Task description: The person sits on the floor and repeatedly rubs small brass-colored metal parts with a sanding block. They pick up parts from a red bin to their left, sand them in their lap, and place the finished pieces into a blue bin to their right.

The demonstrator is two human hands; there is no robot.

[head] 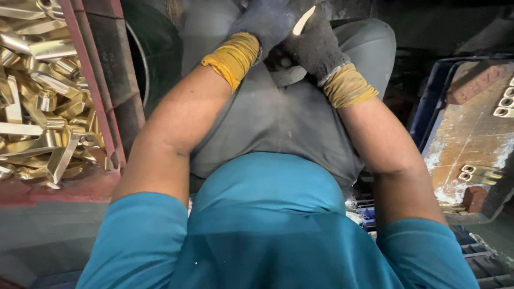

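Both my hands wear dark knitted gloves with yellow cuffs and meet at the top of the view, over my lap in grey trousers. My left hand (262,24) is curled against my right hand (316,40). A thin pale metal piece (303,20) sticks up between the gloved fingers of my right hand. Whether my left hand also grips it is hidden by the gloves. My teal shirt fills the bottom of the view.
A red-framed bin (91,80) at the left holds several shiny brass pieces (43,91). A dark round rim (155,48) stands beside it. At the right, a blue-edged rusty tray (471,134) carries a few small metal parts (506,101).
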